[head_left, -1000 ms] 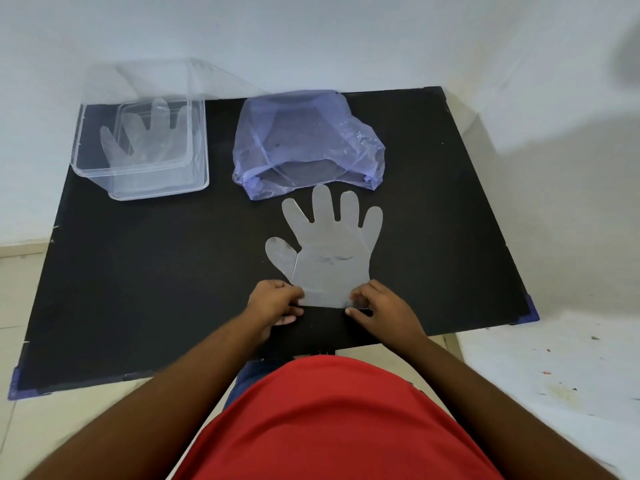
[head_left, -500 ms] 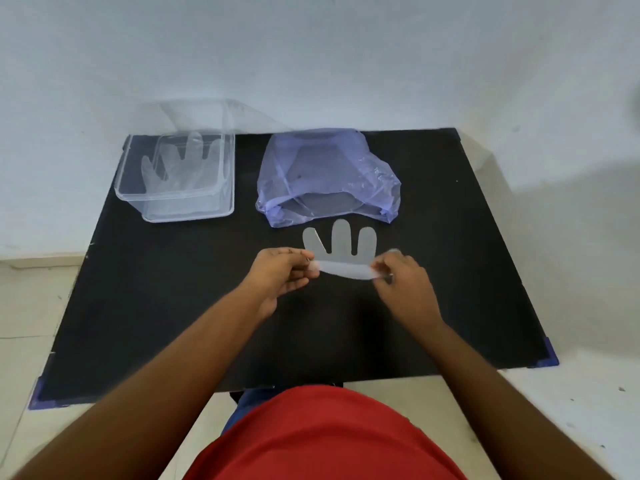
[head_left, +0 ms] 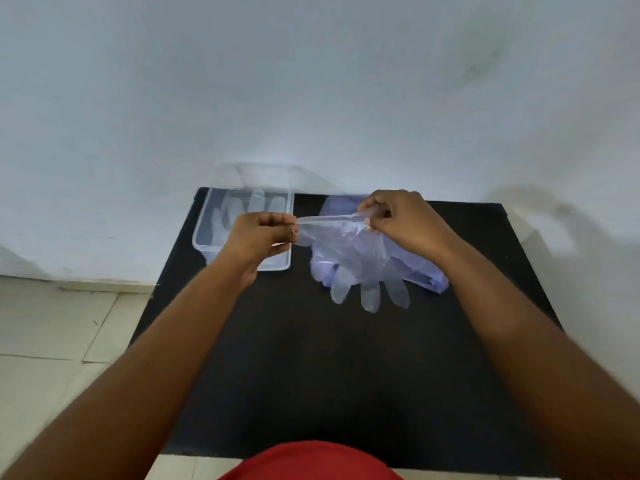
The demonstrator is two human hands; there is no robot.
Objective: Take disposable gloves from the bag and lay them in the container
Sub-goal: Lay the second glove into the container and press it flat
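Near the middle of the frame, both hands hold a clear disposable glove (head_left: pixel 349 258) up above the black counter (head_left: pixel 311 358). The left hand (head_left: pixel 258 235), left of centre, has its fingers (head_left: pixel 273 221) pinched closed on one corner of the glove's cuff; the right hand (head_left: pixel 403 221), just right of centre, has its fingers (head_left: pixel 375 213) pinched closed on the other corner, so the cuff edge runs taut between them. The glove hangs down from that edge with its finger parts pointing toward the bottom of the frame, their tips near the counter; whether they touch it cannot be told. Behind the glove, under the right hand, lies the crumpled bluish plastic bag (head_left: pixel 429 271), partly hidden by the glove. At centre left, at the counter's far left corner against the white wall (head_left: pixel 311 81), stands the clear rectangular container (head_left: pixel 204 233), partly covered by the left hand, with another clear glove (head_left: pixel 252 206) lying flat inside it. A red garment (head_left: pixel 311 462) shows at the bottom centre, and pale floor tiles (head_left: pixel 52 341) fill the lower left. No brand, label or writing can be read on anything.
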